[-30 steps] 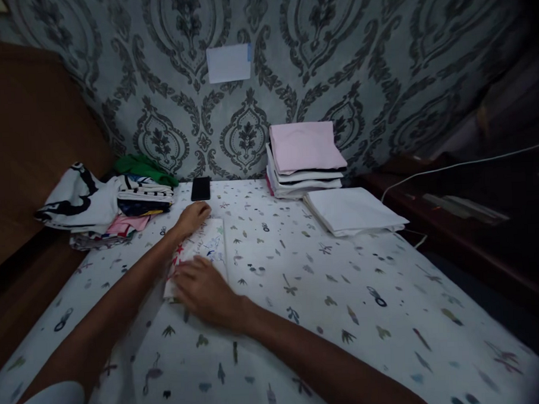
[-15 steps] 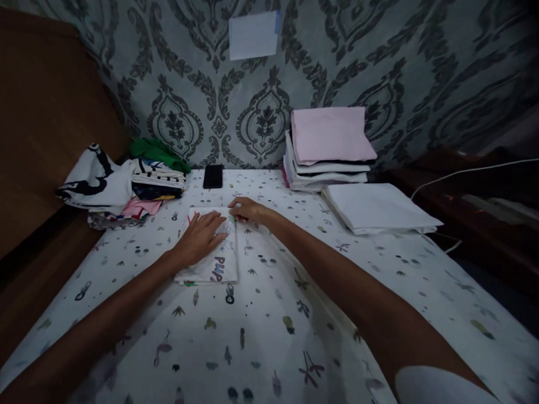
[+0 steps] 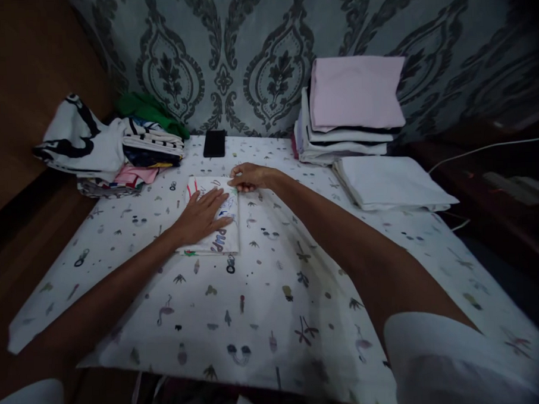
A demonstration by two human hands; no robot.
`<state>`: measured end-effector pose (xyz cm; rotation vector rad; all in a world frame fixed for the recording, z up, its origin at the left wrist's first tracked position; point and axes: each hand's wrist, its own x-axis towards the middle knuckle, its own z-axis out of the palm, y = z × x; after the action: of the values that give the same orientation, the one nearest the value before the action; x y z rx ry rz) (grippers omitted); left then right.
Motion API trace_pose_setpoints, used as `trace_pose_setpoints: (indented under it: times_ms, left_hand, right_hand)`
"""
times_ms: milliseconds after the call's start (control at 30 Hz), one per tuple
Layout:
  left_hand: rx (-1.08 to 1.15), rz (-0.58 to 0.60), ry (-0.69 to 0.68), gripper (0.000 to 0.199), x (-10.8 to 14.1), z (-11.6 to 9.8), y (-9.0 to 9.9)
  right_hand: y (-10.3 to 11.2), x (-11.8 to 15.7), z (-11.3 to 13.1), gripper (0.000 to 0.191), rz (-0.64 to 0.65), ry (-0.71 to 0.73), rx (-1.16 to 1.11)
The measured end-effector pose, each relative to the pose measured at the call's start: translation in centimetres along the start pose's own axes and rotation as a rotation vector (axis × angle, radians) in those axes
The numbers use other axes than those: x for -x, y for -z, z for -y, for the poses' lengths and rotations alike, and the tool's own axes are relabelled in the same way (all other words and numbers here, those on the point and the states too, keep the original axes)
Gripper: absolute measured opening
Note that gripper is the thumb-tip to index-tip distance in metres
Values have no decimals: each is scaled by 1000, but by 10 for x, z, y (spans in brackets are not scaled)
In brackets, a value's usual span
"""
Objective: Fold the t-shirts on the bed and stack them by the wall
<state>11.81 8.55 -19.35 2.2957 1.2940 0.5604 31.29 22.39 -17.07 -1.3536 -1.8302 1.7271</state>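
Note:
A small, neatly folded white garment (image 3: 204, 243) with coloured print and lettering lies flat on the patterned sheet (image 3: 265, 309). My left hand (image 3: 202, 218) rests on top of it, palm down with fingers spread. At the garment's far right corner, my right hand (image 3: 252, 178) has its fingers curled in, thumb and forefinger pinching the cloth edge. The curled fingers partly hide that corner.
Behind on the left is a pile of folded printed clothes (image 3: 153, 150), a green cloth (image 3: 147, 112) at its back. A black phone (image 3: 214, 143) lies near the patterned wall. On the right stand a stack topped with pink cloth (image 3: 356, 94) and folded white cloth (image 3: 393, 181).
The view has tipped downward, so the sheet's near edge now shows. My left hand stays flat on the garment, and my right hand remains at its far right corner.

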Motion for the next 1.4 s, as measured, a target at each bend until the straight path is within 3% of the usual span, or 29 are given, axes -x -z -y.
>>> trace_pose_setpoints:
  times_ms: [167,267,367,467,567,667,733,833,900,1000,1167,1300,1400]
  left_hand:
    - [-94,42,7,68,0,1,0]
    - [-104,40,-3,71,0,3,-1]
    - [-144,40,-20,71,0,4,-3]
    - [-192,43,-14,69,1,2,-1]
    - [-193,-16,-68,62,6,-6,9]
    - [-145,-1,-261,52,15,-22,26]
    - [-136,121,-359,45,22,-34,35]
    - [-197,302,-390,27,31,-49,39]
    - [-240,348,-396,14,34,-54,36]
    - [-226,344,-384,13,35,-55,30]
    - [-90,334,-232,5,31,-46,28]
    - [12,384,-192,9,29,-39,29]
    - [30,404,-191,10,29,-39,28]
  right_hand:
    - [2,-6,-1,36,6,28,139]
    - [-1,-9,-2,35,-98,38,206]
    - [-9,-6,-4,29,-298,63,186]
    - [-23,15,-10,18,-539,170,204]
    - [-45,63,-25,4,-633,373,292]
    - [-78,128,-46,11,-588,581,519]
    - [-100,167,-61,20,-530,658,727]
    - [-128,202,-75,30,-465,693,1033]
    - [-140,210,-76,34,-439,626,1171]
    - [-149,211,-66,40,-391,476,1273]
    - [-155,207,-50,45,-321,316,1335]
    - [-159,205,-49,42,-334,254,1361]
    - [-160,207,-50,38,-320,288,1377]
